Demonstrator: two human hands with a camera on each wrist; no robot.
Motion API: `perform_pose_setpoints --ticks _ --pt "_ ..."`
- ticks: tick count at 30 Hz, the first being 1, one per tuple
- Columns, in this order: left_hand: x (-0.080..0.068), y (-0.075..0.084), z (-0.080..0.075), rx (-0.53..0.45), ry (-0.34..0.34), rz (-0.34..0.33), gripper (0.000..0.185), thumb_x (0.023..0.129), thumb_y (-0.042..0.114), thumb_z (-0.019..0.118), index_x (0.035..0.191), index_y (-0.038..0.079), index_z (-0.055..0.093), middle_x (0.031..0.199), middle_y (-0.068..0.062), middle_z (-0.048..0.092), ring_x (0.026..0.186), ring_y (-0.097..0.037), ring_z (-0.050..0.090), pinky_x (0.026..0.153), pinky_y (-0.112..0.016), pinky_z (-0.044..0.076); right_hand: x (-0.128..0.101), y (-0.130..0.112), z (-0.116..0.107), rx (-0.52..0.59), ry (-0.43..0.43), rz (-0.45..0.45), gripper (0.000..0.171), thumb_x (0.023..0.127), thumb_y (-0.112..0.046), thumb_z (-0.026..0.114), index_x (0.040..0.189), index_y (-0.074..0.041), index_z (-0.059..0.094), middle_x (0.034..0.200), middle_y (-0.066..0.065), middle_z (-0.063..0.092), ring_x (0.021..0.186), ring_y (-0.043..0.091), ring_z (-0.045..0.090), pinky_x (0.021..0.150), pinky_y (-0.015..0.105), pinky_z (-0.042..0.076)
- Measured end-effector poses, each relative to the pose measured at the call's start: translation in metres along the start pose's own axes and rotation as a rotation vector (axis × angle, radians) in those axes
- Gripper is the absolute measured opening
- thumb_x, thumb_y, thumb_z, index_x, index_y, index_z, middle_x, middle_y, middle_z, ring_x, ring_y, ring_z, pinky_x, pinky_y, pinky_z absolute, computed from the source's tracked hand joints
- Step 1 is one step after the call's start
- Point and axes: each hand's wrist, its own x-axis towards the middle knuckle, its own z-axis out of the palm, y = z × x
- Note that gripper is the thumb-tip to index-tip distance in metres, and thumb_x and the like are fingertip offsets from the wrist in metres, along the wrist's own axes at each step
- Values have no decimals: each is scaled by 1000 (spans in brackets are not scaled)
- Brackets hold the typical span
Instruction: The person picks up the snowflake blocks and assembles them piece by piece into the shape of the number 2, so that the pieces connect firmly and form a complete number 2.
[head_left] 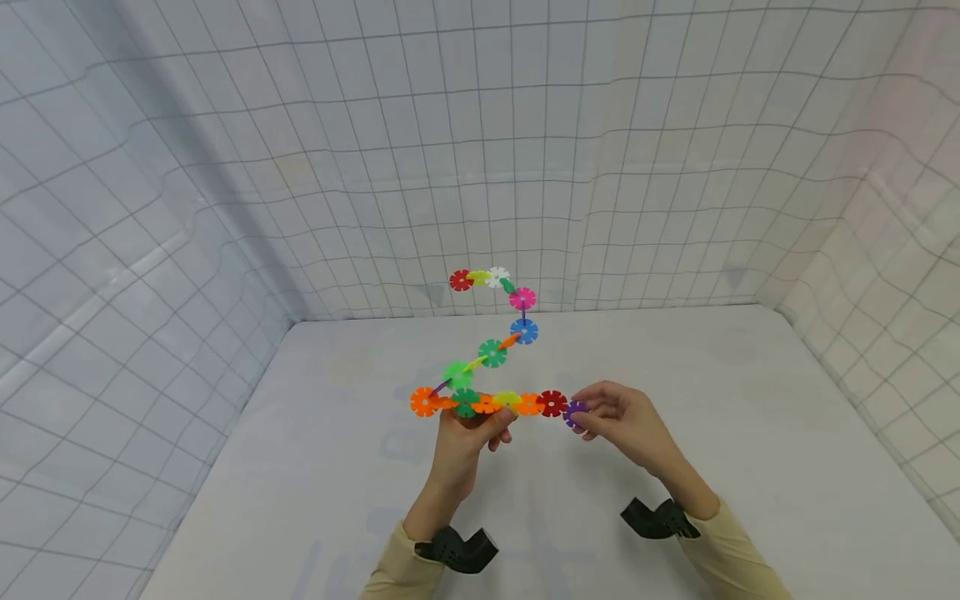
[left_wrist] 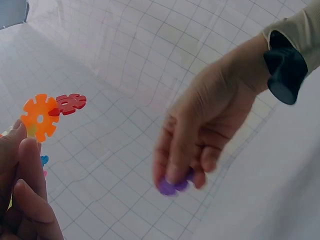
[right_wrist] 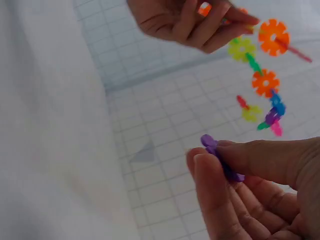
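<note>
A chain of coloured plastic snowflake discs (head_left: 491, 352) is held up above the white table (head_left: 750, 400), rising in a zigzag from a horizontal bottom row. My left hand (head_left: 471, 427) grips that bottom row from below, near a green and an orange disc. My right hand (head_left: 611, 417) pinches a purple disc (head_left: 575, 412) between thumb and fingers, right beside the dark red disc (head_left: 552, 402) at the row's right end. The purple disc (right_wrist: 220, 156) shows a small gap from the chain in the wrist views. The left wrist view shows an orange disc (left_wrist: 40, 117) and the red disc (left_wrist: 70, 103).
White gridded cloth walls (head_left: 480, 167) close in the table on the left, back and right. Black wrist mounts (head_left: 457, 548) sit on both sleeves. No other loose pieces lie on the table in view.
</note>
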Motion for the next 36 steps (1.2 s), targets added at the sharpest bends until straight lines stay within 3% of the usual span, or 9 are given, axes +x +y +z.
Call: perform_pose_setpoints --ticks 3,7,12,17,21,25,29,32,36 --pt "0 0 0 1 2 -5 10 85 5 70 90 9 63 76 -5 68 54 -12 57 51 -21 44 9 30 1 -123 -39 103 22 84 -12 73 101 -1 65 81 8 66 67 27 66 65 40 54" --pt "0 0 0 2 5 -20 9 85 5 70 90 8 63 76 -6 68 55 -13 57 52 -21 44 15 60 4 -285 -62 134 13 82 -12 75 92 -7 68 75 1 59 60 17 60 56 32 52" --pt "1 1 0 9 8 -22 13 85 5 70 92 -2 61 76 -5 68 55 -12 57 52 -21 44 14 72 8 -458 -54 118 9 79 -7 75 85 -10 68 73 -5 58 60 12 52 54 27 45" --pt "1 1 0 18 8 -26 27 86 3 69 96 -16 54 76 -6 68 55 -13 56 52 -20 44 13 69 9 -513 -4 120 7 80 -11 75 85 -12 69 77 -6 59 62 11 52 57 29 44" --pt "-1 2 1 24 13 -38 29 86 4 69 97 -17 53 75 -3 67 55 -14 56 52 -20 45 12 52 6 -461 70 4 7 86 -19 72 89 -13 70 82 -8 62 68 11 55 58 27 46" --pt "-2 1 3 29 4 -47 24 86 4 69 95 -13 54 76 -4 68 55 -13 56 53 -20 45 3 16 3 -263 106 -102 12 92 -23 65 96 -13 69 83 -4 65 72 15 59 58 30 49" --pt "-2 -1 4 33 -11 -46 12 86 4 70 90 0 60 76 -5 68 55 -12 57 52 -20 45 -10 -16 4 -85 83 -156 11 95 -15 59 101 -10 67 83 3 66 71 18 61 56 32 50" --pt "-2 -4 5 31 -27 -41 9 85 6 71 88 9 62 76 -6 68 55 -13 57 52 -21 44 -16 -29 7 -43 62 -204 12 95 -6 57 103 -7 66 82 6 66 69 18 61 56 31 50" --pt "-3 -8 6 38 -45 -33 10 85 8 72 89 7 63 76 -6 68 55 -14 58 52 -21 44 -20 -37 12 -46 76 -247 14 91 4 58 101 -4 65 82 7 66 64 16 60 53 30 50"
